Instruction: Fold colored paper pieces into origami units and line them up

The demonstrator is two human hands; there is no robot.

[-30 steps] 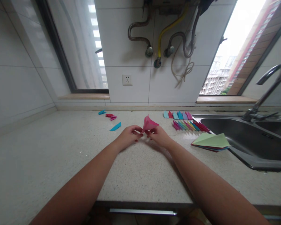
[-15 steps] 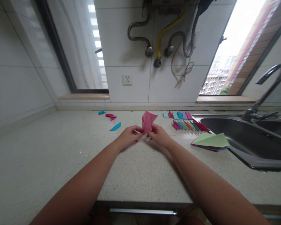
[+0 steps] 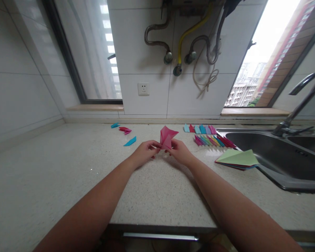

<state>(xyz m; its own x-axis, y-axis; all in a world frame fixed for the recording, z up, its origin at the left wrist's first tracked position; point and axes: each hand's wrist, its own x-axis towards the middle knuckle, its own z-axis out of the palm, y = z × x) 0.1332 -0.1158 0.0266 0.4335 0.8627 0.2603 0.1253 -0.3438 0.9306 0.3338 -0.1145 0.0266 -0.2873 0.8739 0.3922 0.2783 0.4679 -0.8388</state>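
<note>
A pink sheet of folded origami paper (image 3: 168, 136) stands partly unfolded between my hands, just above the speckled countertop (image 3: 157, 196). My left hand (image 3: 148, 151) pinches its lower left corner between thumb and fingers. On the other side, my right hand (image 3: 177, 151) grips the lower right edge; some of its fingers are hidden behind the paper. Left of my hands lies a blue folded paper piece (image 3: 130, 141). Farther back are pink and red folded pieces (image 3: 125, 130) and a smaller blue piece (image 3: 115, 125).
Two rows of colourful folded pieces, a back row (image 3: 200, 129) and a front row (image 3: 214, 140), lie at the right. Nearer me is a stack of coloured paper (image 3: 237, 158), beside the steel sink (image 3: 271, 175) with its faucet (image 3: 301, 101). A wall socket (image 3: 143, 89) is behind.
The pink paper's upper part has spread a little wider and tilted to the right. Both hands keep their hold in nearly the same place; the view has shifted slightly.
</note>
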